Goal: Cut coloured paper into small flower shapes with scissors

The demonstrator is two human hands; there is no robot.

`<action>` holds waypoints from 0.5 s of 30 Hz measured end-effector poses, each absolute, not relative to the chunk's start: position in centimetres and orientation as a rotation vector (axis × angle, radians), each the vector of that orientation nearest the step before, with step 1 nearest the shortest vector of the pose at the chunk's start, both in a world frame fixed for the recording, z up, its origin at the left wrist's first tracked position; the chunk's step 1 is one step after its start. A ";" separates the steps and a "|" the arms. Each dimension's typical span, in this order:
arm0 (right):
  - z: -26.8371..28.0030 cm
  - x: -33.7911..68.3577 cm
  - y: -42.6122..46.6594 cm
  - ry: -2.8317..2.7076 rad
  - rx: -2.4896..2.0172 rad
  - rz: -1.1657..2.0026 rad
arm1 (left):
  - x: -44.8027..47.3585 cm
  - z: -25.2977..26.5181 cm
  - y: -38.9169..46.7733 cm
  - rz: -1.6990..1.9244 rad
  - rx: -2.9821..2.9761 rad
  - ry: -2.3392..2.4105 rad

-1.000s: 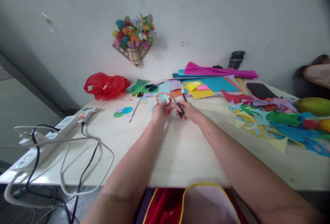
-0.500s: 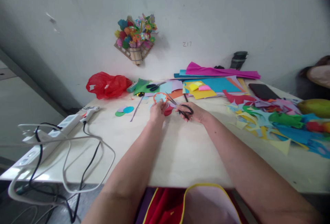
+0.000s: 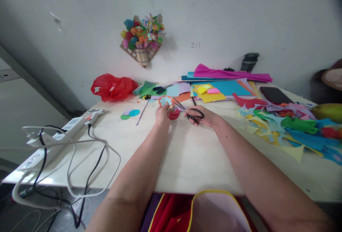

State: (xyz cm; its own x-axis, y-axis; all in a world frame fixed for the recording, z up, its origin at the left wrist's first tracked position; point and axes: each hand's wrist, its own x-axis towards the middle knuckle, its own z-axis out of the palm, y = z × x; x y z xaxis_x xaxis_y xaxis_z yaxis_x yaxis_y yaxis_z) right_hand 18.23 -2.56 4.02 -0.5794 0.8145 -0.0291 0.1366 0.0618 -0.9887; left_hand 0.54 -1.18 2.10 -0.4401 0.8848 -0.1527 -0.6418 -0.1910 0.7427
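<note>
On a pale table (image 3: 197, 164), a white power strip (image 3: 37, 159) trails looping cables (image 3: 120, 159), well apart from the hands. Next come a crumpled red bag (image 3: 113, 87) and 3 overlapping paper circles (image 3: 134, 113). The left hand (image 3: 162, 114) pinches an orange-and-light-blue paper piece (image 3: 165, 101); red paper (image 3: 175, 115) shows just beside it (whether held, I cannot tell). The right hand (image 3: 207, 115) grips black-handled scissors (image 3: 180, 104), pointing leftward. Coloured sheets (image 3: 232, 87) lie beyond; farther right, heaped paper scraps (image 3: 299, 123).
</note>
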 end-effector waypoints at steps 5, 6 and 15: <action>3.6 18.3 -2.3 -1.790 -0.973 1.583 | 0.6 2.0 -1.1 1.841 0.381 0.937; 3.6 18.4 -2.2 -1.788 -0.977 1.584 | 0.6 1.9 -1.1 1.839 0.382 0.935; 3.5 17.9 -2.3 -1.726 -1.025 1.586 | 0.8 1.8 -1.1 1.751 0.431 0.912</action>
